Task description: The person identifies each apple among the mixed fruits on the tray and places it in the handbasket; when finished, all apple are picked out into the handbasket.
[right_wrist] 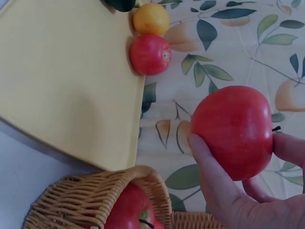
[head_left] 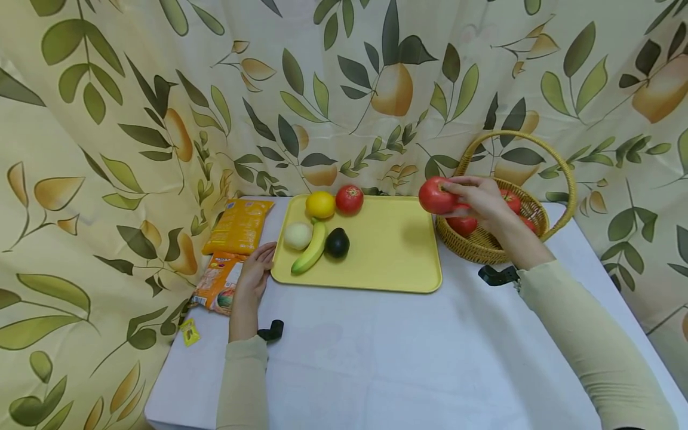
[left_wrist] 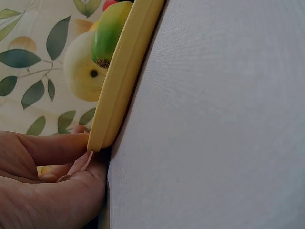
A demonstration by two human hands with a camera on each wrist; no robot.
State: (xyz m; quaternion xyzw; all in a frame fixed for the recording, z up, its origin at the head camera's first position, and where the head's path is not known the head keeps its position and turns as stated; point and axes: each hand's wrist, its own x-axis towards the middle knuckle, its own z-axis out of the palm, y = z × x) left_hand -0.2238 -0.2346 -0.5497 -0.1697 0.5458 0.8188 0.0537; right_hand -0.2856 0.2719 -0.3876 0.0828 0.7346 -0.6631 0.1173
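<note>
In the head view my right hand holds a red apple over the rim of the wicker basket, near the tray's right end. The right wrist view shows this apple between thumb and fingers, its dark stem towards the palm. More red apples lie in the basket. My left hand grips the left edge of the yellow tray; in the left wrist view thumb and fingers meet at the tray's corner.
On the tray's left half lie a lemon, a red round fruit, a pale round fruit, a banana and a dark avocado. Two orange packets and a small yellow sachet lie further left. A patterned curtain hangs behind.
</note>
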